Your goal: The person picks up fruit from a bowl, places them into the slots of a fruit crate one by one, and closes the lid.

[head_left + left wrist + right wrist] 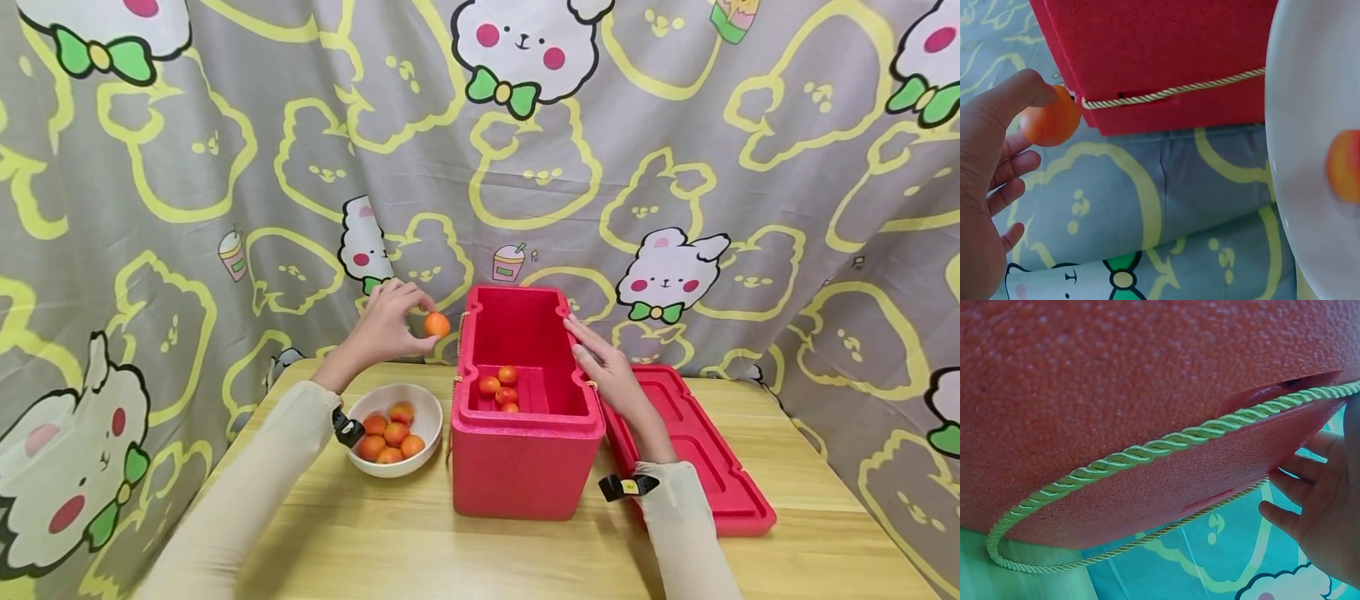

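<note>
Between thumb and forefinger, my left hand (393,322) pinches a small orange fruit (437,325), like a tangerine, just left of the red foam box (525,471) and level with its rim. In the left wrist view the same orange fruit (1051,117) is apart from the box's side. My right hand (606,367) touches the box's right rim with extended fingers. Inside the box, several orange fruits (507,394) lie on the floor near the front wall, which may hide others. A white bowl (435,417) with several more fruits (395,433) stands below my left wrist.
The red lid (720,475) lies on the wooden table (375,533) right of the box, partly under my right forearm. Cord handles hang along the box's sides, such as the twisted cord (1172,442) near my right hand. A patterned curtain (420,167) stands behind the table.
</note>
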